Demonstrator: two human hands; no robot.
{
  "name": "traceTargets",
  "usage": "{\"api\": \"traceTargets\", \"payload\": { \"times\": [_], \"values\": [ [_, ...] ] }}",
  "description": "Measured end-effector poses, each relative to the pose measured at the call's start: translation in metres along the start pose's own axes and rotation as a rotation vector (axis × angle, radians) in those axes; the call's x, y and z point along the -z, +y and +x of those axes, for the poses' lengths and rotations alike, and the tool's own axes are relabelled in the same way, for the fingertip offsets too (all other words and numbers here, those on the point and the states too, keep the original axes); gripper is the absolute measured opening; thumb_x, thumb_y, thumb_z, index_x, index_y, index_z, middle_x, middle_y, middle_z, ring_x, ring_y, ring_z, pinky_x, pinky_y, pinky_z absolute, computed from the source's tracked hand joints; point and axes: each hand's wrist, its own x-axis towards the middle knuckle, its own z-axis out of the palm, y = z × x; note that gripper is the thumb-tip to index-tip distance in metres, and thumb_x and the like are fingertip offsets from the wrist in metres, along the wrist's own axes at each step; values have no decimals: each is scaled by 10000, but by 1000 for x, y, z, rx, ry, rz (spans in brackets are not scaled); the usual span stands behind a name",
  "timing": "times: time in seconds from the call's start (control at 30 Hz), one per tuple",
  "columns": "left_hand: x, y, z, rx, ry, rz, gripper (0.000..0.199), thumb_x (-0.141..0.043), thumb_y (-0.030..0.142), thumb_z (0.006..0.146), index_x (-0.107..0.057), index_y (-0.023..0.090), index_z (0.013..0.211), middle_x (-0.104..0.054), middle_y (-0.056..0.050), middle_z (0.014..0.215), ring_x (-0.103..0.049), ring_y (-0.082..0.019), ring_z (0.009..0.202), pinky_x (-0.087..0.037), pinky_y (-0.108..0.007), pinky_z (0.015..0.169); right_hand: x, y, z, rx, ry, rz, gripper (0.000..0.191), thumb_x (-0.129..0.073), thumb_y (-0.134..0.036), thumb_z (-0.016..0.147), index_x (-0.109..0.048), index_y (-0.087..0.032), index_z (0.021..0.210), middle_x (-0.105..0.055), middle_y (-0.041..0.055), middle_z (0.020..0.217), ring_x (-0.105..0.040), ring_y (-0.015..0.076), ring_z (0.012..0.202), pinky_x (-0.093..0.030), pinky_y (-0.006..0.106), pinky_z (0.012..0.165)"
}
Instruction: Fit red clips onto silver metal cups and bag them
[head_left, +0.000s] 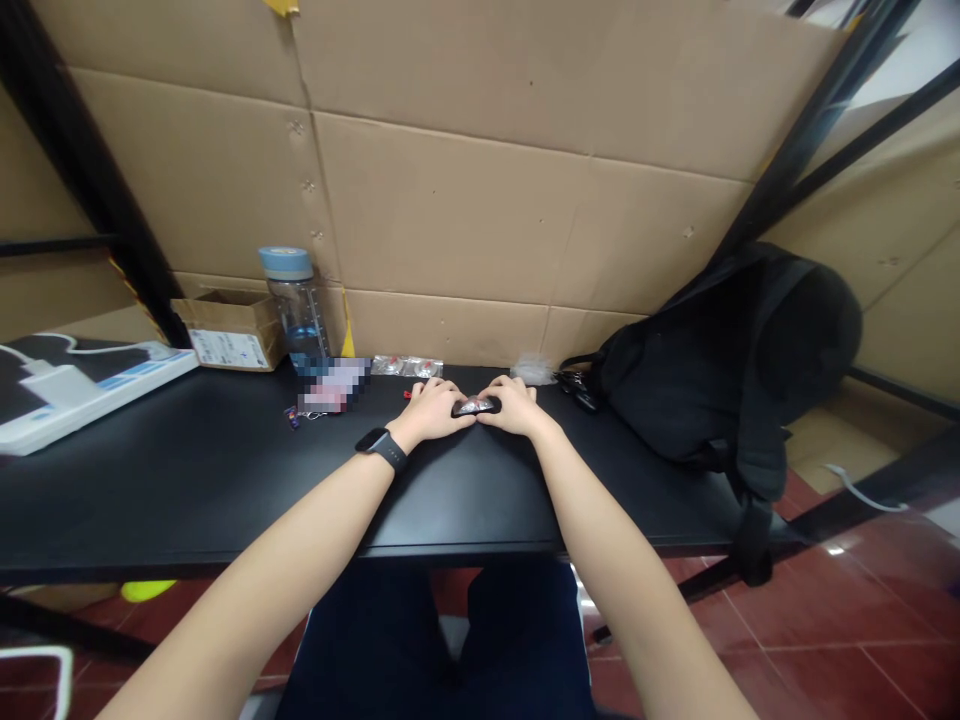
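On the black table, a small dark, shiny object (475, 406) lies between my two hands. My left hand (435, 411), with a black watch on its wrist, has its fingers curled round the object's left end. The right end is gripped by my right hand (511, 405), its thumb close to the left thumb. What exactly the object is, I cannot make out. A small red item (407, 395) shows beside my left fingers. Just behind my hands lie clear packets (407, 367) and some crumpled clear plastic (532, 370).
A black backpack (712, 360) fills the table's right side, with keys (583, 388) beside it. To the left stand a water bottle (300, 318), an open carton (229, 335) and a white power strip (105, 402). A cardboard wall (450, 200) closes off the back.
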Motion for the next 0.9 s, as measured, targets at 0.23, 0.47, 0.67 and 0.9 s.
{"api": "traceTargets", "payload": {
  "times": [0.23, 0.47, 0.67, 0.9],
  "values": [
    [-2, -5, 2, -48, 80, -8, 594, -655, 443, 829, -553, 262, 1385, -663, -94, 1292, -495, -331, 1268, -355, -486, 1005, -4, -1, 4, -47, -8, -82, 193, -702, -301, 847, -775, -312, 1026, -578, 92, 1278, -442, 328, 1196, -339, 512, 956],
    [-4, -7, 4, -26, 165, -33, 444, -485, 207, 959, -458, 245, 1401, -749, -63, 1057, -568, -274, 1191, -331, -459, 987, 6, 3, 1, -114, -1, -2, 242, -587, -460, 968, -762, -325, 1065, -581, 74, 1308, -447, 308, 1219, -354, 500, 965],
    [-5, -3, 4, -13, 195, -8, 475, -536, 183, 936, -453, 246, 1400, -709, -101, 1204, -562, -294, 1225, -332, -472, 994, 6, 6, 3, -135, -15, -22, 259, -562, -444, 990, -771, -298, 1036, -578, 88, 1327, -446, 317, 1225, -368, 495, 952],
    [-9, 3, 6, 46, 199, -87, 647, -534, 128, 915, -310, 242, 1511, -729, -68, 1094, -585, -269, 1183, -327, -438, 987, 0, 11, 7, -151, 15, -11, 188, -605, -383, 972, -762, -279, 971, -582, 73, 1313, -440, 300, 1216, -371, 477, 935]
  ]
}}
